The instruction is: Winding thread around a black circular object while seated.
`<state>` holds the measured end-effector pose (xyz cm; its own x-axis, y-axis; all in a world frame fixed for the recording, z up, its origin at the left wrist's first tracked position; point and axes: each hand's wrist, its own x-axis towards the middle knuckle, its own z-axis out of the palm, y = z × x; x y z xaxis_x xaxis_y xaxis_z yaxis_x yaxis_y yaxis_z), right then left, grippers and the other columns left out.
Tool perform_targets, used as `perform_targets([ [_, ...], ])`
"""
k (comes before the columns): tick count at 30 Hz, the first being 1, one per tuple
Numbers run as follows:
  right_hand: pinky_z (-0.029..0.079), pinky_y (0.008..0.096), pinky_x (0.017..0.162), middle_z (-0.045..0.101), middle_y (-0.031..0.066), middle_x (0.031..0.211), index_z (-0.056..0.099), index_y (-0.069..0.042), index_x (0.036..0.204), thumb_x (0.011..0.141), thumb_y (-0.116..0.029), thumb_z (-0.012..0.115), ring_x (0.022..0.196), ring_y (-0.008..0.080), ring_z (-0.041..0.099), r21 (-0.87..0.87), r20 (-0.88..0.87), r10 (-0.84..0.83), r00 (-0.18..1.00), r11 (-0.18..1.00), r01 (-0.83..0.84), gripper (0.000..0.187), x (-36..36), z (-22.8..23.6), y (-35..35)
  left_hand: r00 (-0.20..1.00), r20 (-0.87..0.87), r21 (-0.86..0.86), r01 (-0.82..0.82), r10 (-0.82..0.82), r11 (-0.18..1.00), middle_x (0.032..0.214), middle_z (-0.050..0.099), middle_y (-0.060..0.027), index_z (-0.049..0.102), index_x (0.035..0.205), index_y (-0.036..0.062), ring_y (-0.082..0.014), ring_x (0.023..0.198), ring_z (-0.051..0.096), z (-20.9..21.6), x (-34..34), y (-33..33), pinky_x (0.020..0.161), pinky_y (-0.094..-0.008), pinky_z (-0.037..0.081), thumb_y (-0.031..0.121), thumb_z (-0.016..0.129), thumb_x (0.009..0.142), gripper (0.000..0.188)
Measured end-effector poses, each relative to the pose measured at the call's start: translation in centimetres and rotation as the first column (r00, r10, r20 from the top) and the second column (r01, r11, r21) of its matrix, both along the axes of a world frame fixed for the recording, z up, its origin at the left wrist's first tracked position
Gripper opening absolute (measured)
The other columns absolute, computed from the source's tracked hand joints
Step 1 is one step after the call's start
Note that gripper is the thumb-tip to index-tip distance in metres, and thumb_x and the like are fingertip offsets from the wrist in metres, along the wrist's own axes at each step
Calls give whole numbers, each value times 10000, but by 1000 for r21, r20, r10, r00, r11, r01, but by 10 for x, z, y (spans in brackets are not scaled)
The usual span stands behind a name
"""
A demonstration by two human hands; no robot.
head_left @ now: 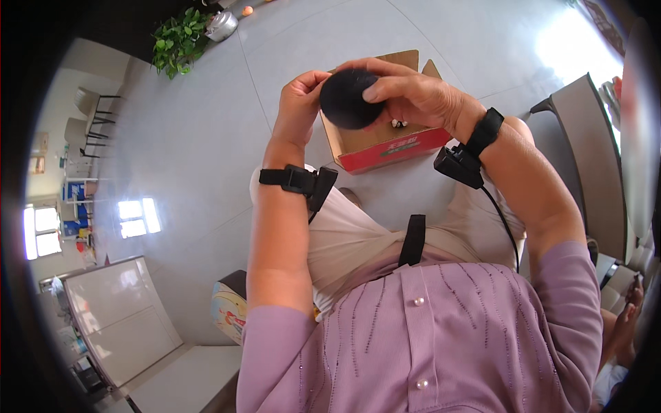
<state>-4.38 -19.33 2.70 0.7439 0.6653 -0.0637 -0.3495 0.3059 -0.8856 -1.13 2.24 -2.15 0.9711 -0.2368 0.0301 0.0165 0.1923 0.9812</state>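
Observation:
A smooth black round object (343, 103), dome-like from above, is held up in front of me over an open cardboard box. My right hand (406, 89) curls around its far and right sides, the thumb resting on its surface. At its left edge, my left hand (300, 100) is closed in a pinch; the fingertips are partly hidden behind the object. The cardboard box (394, 153) has a red front side and raised brown flaps. Inside it, below my right hand, lie small black-and-white pieces (399, 124), too small to name.
Black straps with small devices (320, 187) circle both wrists, and a cable hangs from the right one. A potted plant (177, 43) and a metal pot (222, 26) stand far left. Grey furniture (585, 131) is at right. Another person's hand (625, 316) shows lower right.

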Motion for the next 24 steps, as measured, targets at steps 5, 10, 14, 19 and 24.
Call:
perform_targets([
  [5, 497, 441, 1018, 572, 165, 1235, 488, 18, 1315, 890, -159, 628, 1134, 275, 597, 112, -67, -86, 994, 989, 93, 481, 12, 7, -4, 999, -6, 134, 53, -52, 990, 708, 602, 21, 687, 886, 46, -59, 612, 527, -6, 7, 6, 572, -214, 436, 167, 714, 896, 124],
  [10, 540, 437, 943, 582, 164, 1186, 487, 32, 1277, 848, -160, 701, 1094, 266, 609, 172, -31, -356, 934, 919, 356, 517, 27, -1, -9, 993, -44, 226, 118, -111, 967, 734, 614, 23, 702, 884, 61, -59, 648, 541, 4, 1, -1, 606, -227, 452, 152, 715, 887, 91],
  [14, 552, 427, 916, 578, 164, 1135, 455, 41, 1293, 802, -187, 764, 1063, 258, 612, 52, 39, -581, 813, 814, 579, 623, 27, -8, -8, 975, -1, 184, 218, -222, 958, 741, 618, 16, 704, 888, 61, -73, 659, 548, 10, -5, -4, 617, -246, 457, 143, 733, 872, 88],
  [19, 541, 368, 911, 596, 165, 1139, 473, 5, 1307, 760, -205, 798, 1065, 246, 616, -241, 245, -550, 798, 763, 600, 670, 24, -13, -1, 978, 58, -63, 204, -200, 977, 739, 622, 7, 705, 896, 60, -90, 658, 555, 12, -8, 7, 624, -253, 467, 109, 735, 863, 67],
  [24, 552, 297, 810, 614, 99, 1169, 533, -42, 1291, 724, -174, 796, 1036, 199, 614, -580, 523, -104, 846, 684, 443, 639, 18, -24, -2, 992, 94, -140, 100, -87, 985, 729, 627, 4, 703, 894, 60, -91, 654, 559, 13, -10, 7, 616, -256, 473, 110, 734, 865, 65],
])
